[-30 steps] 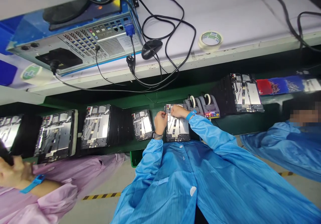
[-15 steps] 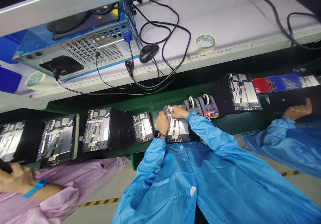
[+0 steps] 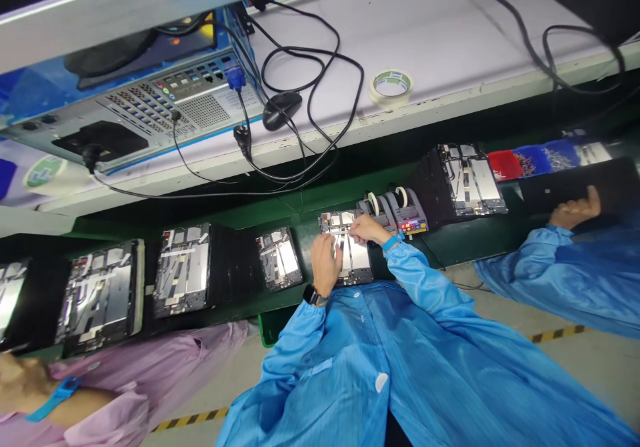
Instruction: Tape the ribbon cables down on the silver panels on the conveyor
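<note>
An opened tablet-like device (image 3: pixel 356 260) with silver shields lies on the green bench (image 3: pixel 310 203) right in front of me. My left hand (image 3: pixel 325 263), a watch on its wrist, rests on the device's left side with fingers curled round something thin. My right hand (image 3: pixel 367 228) is over the device's top edge, fingertips pinched together on a small piece I cannot make out. A blue wrist strap sits at its cuff.
Two tape dispensers (image 3: pixel 395 205) stand just right of the device, then a black tray stack (image 3: pixel 463 180) topped by another device. More opened devices (image 3: pixel 279 257) lie to the left. A co-worker's hand (image 3: pixel 575 210) holds a black tray at right; a pink sleeve (image 3: pixel 125 380) is at left. Overhead shelf: computer (image 3: pixel 150 100), mouse (image 3: pixel 281 108), tape roll (image 3: pixel 391 85).
My left hand slid down the device's left side, away from the top edge. My right hand stays pinched at the top. The co-worker's hand at right reached onto a black tray.
</note>
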Demonstrator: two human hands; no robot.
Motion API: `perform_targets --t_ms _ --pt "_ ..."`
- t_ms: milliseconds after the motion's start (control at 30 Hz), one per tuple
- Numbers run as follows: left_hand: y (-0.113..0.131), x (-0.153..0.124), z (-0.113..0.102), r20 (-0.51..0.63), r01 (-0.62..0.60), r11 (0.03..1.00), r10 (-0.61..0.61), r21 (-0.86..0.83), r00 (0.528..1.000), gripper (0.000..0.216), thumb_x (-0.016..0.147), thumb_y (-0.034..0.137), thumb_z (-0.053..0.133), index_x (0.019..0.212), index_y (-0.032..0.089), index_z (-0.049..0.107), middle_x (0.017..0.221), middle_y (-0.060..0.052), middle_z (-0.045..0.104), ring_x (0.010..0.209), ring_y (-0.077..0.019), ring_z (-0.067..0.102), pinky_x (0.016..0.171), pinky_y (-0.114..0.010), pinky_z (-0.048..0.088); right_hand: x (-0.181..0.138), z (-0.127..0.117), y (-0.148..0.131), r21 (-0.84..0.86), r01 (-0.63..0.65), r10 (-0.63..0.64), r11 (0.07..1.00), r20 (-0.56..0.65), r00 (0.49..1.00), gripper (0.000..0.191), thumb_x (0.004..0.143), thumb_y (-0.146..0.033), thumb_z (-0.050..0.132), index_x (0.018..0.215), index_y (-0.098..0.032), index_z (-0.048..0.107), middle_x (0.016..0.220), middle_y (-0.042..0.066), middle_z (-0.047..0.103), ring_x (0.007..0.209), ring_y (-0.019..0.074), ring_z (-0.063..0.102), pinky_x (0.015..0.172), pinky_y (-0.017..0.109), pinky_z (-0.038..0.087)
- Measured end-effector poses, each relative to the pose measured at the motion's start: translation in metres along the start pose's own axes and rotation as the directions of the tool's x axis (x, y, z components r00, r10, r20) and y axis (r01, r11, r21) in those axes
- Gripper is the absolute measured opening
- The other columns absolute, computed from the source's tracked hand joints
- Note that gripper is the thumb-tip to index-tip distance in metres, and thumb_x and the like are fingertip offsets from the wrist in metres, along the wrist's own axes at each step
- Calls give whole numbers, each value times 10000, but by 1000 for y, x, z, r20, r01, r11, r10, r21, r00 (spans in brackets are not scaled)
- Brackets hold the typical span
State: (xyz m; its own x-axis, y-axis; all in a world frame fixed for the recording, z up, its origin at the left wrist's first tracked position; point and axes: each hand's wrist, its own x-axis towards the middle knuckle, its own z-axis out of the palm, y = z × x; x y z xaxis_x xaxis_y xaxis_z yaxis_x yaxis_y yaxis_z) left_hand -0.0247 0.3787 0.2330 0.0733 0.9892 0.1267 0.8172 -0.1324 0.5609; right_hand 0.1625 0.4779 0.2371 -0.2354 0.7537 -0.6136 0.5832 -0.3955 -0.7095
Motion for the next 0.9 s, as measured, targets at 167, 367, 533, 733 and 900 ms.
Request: perform_targets --t_ms 167,367,533,733,900 --pt "19 -33 11 277 -254 965 226 70 934 544 1020 233 456 1563 200 436 1597 -138 494 1550 -279 362 1249 -521 338 5 7 10 5 -29 29 1000 -64 998 223 880 -182 675 669 -114 696 535 37 675 406 87 557 453 164 431" --pt "19 -34 16 323 -270 946 203 179 924 606 1014 249 462 1606 160 367 1643 -174 427 1563 -297 348 1267 -560 302 9 10 17 11 -17 18 1000 -90 996 193 882 -184 664 704 -120 700 590 41 708 418 97 597 454 164 431" --pt "20 -33 16 337 -279 937 199 208 920 588 1007 245 463 1588 166 406 1667 -166 392 1560 -307 353 1270 -570 286 11 12 19 14 -12 14 1000 -102 995 180 886 -191 652 730 -127 714 615 46 725 416 102 604 467 171 443" --pt "24 -32 18 332 -243 949 167 201 929 595 1017 262 443 1606 192 394 1673 -140 390 1549 -314 365 1245 -584 310 13 15 20 -61 -28 19 998 -137 990 180 871 -208 651 741 -127 745 607 43 721 427 96 609 487 163 428" --pt "26 -31 19 323 -230 953 158 199 933 633 1021 284 445 1637 181 340 1697 -129 345 1543 -320 370 1233 -575 328 8 14 17 -127 -30 9 991 -162 987 196 863 -210 644 720 -128 750 599 42 716 460 91 619 518 154 423"
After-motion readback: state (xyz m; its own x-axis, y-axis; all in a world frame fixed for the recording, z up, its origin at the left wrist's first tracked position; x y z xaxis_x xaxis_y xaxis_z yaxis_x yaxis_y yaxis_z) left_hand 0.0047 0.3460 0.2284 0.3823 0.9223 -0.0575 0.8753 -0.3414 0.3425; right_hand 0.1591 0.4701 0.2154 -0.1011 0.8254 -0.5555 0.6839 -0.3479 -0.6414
